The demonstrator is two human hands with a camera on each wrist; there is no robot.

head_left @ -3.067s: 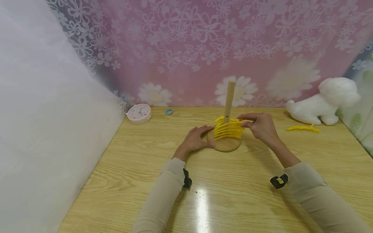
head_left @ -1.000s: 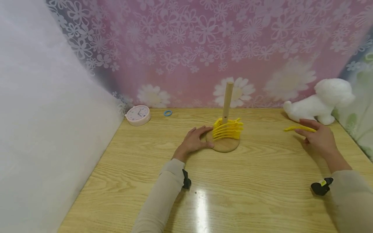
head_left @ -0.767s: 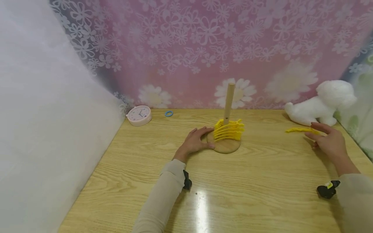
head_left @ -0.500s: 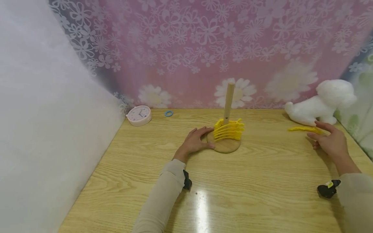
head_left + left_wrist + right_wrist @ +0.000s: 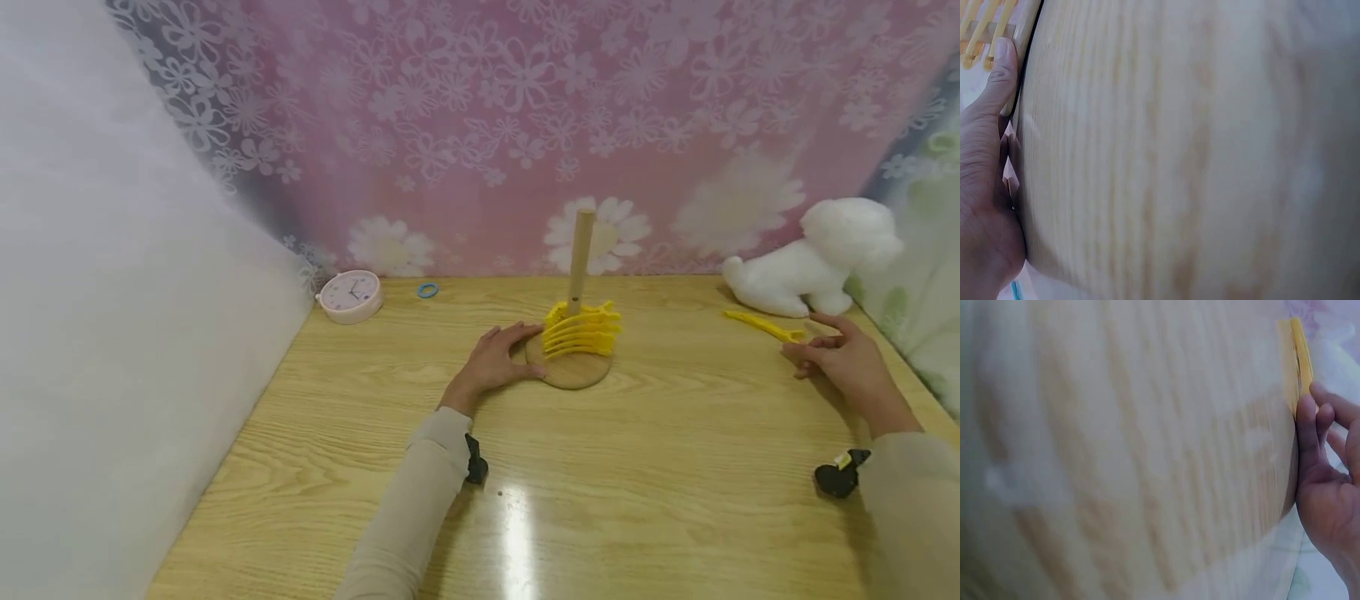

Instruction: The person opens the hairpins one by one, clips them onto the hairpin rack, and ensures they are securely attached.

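Observation:
A round wooden base (image 5: 573, 377) carries an upright wooden post (image 5: 581, 258). Several slim curved yellow plastic pieces (image 5: 581, 335) are stacked around the post's foot. My left hand (image 5: 491, 360) holds the base's left edge, thumb in front and fingers behind; the left wrist view shows the thumb (image 5: 1000, 78) at its rim. Farther right, one more yellow piece (image 5: 761, 325) with a forked end lies on the table, slanting down toward my right hand (image 5: 851, 358). My right thumb and index finger are parted around its near end; the right wrist view shows the fingertips (image 5: 1305, 406) close against it.
A pink clock (image 5: 349, 296) and a small blue ring (image 5: 427, 290) sit at the table's back left. Behind my right hand stands a white plush dog (image 5: 813, 258). A flowered pink curtain (image 5: 465, 125) rises behind the wood-grain table (image 5: 637, 492).
My right hand has left the stack and moved right to the loose yellow piece, which has turned from level to slanting. The left hand keeps its place on the base.

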